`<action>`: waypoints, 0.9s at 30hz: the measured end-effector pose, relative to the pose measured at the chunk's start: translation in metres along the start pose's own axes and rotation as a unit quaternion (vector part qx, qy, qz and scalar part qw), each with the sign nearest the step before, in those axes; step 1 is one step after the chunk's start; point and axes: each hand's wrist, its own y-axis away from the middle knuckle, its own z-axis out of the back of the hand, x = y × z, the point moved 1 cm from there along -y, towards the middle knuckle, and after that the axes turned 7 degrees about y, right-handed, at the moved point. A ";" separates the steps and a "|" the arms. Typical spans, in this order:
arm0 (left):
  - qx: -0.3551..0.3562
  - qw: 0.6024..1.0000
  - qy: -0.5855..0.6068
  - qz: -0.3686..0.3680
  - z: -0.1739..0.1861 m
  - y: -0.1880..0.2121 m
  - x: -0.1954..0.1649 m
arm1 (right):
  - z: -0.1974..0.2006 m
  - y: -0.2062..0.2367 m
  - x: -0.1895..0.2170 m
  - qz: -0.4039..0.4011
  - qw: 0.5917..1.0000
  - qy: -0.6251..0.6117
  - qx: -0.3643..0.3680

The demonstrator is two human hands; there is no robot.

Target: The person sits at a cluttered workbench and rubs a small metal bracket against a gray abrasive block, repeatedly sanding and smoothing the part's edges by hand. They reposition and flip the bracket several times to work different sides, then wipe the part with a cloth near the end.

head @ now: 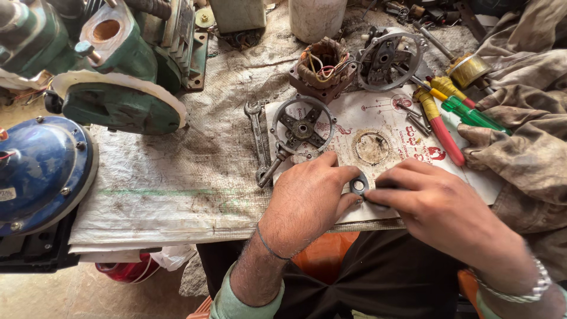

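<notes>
one small dark ring part (358, 185), lower centre of frame, pinched between both hands | left hand (307, 198) fingers closed on ring | right hand (434, 204) fingers closed on ring | two round spoked motor covers (303, 127) above | one wound stator (323, 66) | two spanners (257, 133) | pliers, screwdrivers (475, 115) upper right

Green pump casing (118, 71) stood at far left; blue motor housing (41, 168) placed below it. Spanner (258, 133) laid beside spoked end cover (302, 128). Wound stator (323, 68) set behind. Red-handled screwdriver (444, 133) and green-handled screwdriver (472, 115) laid right.
</notes>
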 end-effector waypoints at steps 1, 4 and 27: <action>-0.003 1.000 -0.002 0.000 0.000 0.000 0.000 | 0.001 0.001 0.001 -0.013 1.000 0.010 0.001; -0.012 1.000 -0.015 -0.007 0.000 -0.002 0.000 | 0.003 0.001 0.002 -0.047 0.998 0.042 -0.006; -0.024 0.999 0.018 -0.036 -0.004 -0.001 0.001 | 0.000 -0.001 0.004 -0.041 0.997 0.062 -0.022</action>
